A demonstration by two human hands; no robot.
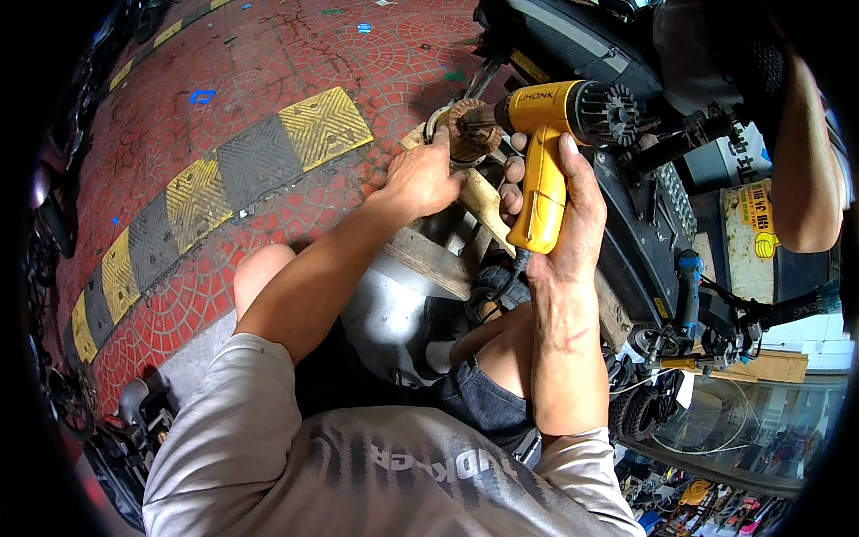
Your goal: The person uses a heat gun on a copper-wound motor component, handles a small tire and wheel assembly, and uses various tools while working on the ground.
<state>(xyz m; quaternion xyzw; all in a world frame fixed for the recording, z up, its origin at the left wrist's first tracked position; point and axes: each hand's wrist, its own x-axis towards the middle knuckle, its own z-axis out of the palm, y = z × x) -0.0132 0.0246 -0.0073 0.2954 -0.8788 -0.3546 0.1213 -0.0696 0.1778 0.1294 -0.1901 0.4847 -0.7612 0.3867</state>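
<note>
My right hand (pixel 582 197) is wrapped round the handle of a yellow heat gun (pixel 542 109), its metal nozzle pointing left. Close in front of the nozzle is a round, copper-brown motor stator (pixel 474 143), with what look like wire windings round it. My left hand (pixel 422 182) grips the stator's left side, the index finger stretched along its edge. Some of its fingers are hidden. A pale, tan-coloured piece (pixel 484 201) lies just below the stator, near my left thumb. From the heat gun's handle a dark cord (pixel 519 264) runs down.
Below my hands is a wooden board (pixel 420 259). A yellow-and-black speed bump (pixel 215 183) crosses the red paved ground at left. At right are a black vehicle body (pixel 617 233), a teal power tool (pixel 689 291) and a glass-topped case (pixel 725 430) over many tools. Another person's arm (pixel 810 170) shows at upper right.
</note>
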